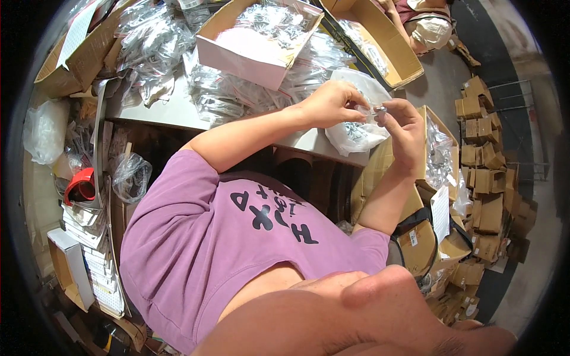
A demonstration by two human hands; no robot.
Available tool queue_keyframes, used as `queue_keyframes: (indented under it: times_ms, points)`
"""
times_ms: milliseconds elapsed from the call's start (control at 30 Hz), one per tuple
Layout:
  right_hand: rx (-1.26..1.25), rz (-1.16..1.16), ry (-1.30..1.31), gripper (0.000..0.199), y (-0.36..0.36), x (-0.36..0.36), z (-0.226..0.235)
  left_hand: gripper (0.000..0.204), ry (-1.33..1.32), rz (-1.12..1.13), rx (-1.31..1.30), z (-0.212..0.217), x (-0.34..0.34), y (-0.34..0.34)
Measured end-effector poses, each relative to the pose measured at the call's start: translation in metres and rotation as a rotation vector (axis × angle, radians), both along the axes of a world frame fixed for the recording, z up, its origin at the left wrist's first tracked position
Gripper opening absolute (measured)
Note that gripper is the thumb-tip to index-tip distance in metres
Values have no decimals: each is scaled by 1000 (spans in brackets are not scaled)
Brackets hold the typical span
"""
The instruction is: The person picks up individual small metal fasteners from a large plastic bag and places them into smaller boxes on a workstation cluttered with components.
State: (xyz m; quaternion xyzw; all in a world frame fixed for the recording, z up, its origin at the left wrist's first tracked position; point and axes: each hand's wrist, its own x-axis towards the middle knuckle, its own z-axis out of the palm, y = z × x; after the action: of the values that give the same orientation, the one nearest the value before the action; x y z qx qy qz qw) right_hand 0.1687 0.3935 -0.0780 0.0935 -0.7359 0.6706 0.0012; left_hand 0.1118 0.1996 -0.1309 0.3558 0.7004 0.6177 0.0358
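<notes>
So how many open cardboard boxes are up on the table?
3: a pink-sided box of bagged parts in the middle, a brown box right of it, another at the left. More may be hidden.

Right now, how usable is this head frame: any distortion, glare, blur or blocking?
Head view: strong fisheye bending with a black rim; glare on the clear plastic bag; the left hand and right hand are sharp; a blurred close body part fills the bottom edge.

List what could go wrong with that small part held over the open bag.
1. The left hand and right hand pinch a small metal part by the fingertips alone; it could slip and fall past the table edge.
2. The clear plastic bag overhangs that edge and might slide off, spilling its parts.
</notes>
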Motion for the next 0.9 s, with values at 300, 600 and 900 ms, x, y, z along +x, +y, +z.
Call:
queue_keyframes:
  times_ms: [300, 600, 900]
  points:
    - [222, 0, 107, 18, -6, -5, -11, 32, 33, 15, -75, -1, 0, 1]
    - [391, -54, 188, 15, -13, -4, -7, 32, -94, -16, -16, -13, -2, 3]
    - [429, -47, 217, 14, -10, -8, -9, 30, -214, -90, -4, -8, -3, -1]
